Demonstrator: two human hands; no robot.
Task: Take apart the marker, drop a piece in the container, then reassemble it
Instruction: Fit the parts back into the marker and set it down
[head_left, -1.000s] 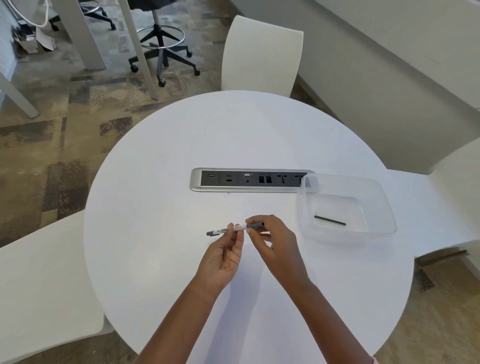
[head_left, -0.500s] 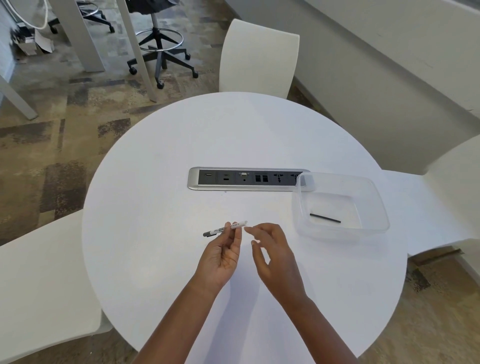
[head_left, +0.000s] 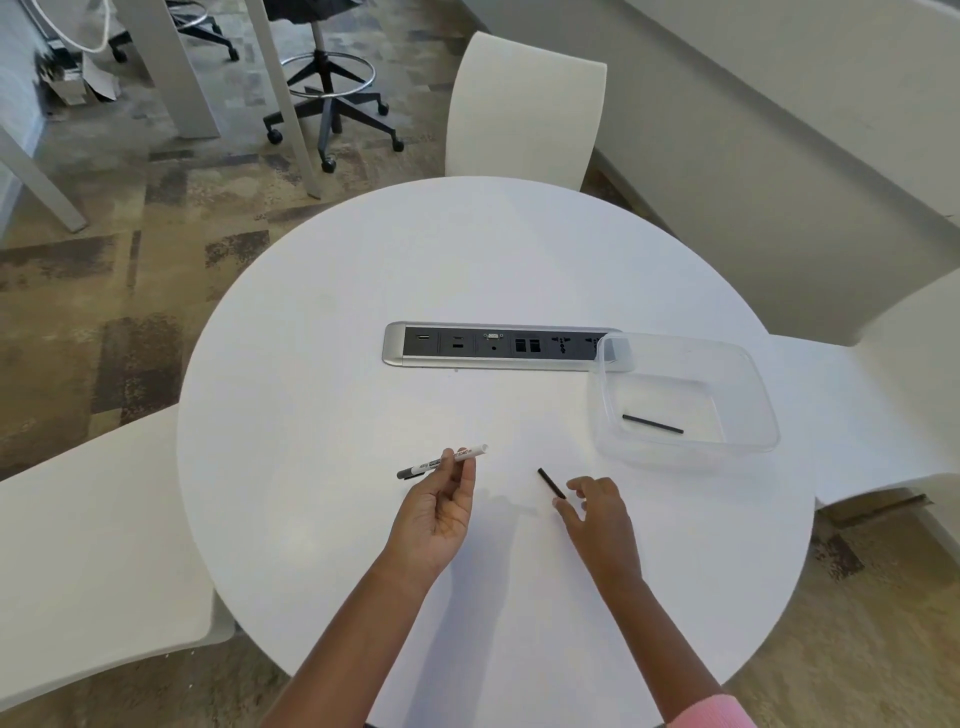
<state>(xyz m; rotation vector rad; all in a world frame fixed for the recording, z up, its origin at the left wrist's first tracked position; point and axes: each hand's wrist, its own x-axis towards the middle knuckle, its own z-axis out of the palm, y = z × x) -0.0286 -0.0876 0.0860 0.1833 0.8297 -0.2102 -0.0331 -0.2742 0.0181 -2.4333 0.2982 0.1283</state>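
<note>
My left hand (head_left: 441, 512) holds the white marker barrel (head_left: 443, 461) by its middle, just above the round white table (head_left: 322, 395); its dark tip points left and its right end is open. A short black end piece (head_left: 550, 484) lies on the table to the right of it. My right hand (head_left: 595, 512) rests just behind that piece with fingers spread, one fingertip at its near end. A thin black rod (head_left: 652, 424) lies inside the clear plastic container (head_left: 761, 400) at the table's right.
A silver power and data socket strip (head_left: 493, 349) is set into the table's middle, and the container's far left corner overlaps it. White chairs stand at the far side (head_left: 524, 104), the left (head_left: 93, 530) and the right (head_left: 893, 374).
My right hand pulled the black end piece off the barrel, moved right and down, and the piece now lies on the table. My left hand still holds the barrel.
</note>
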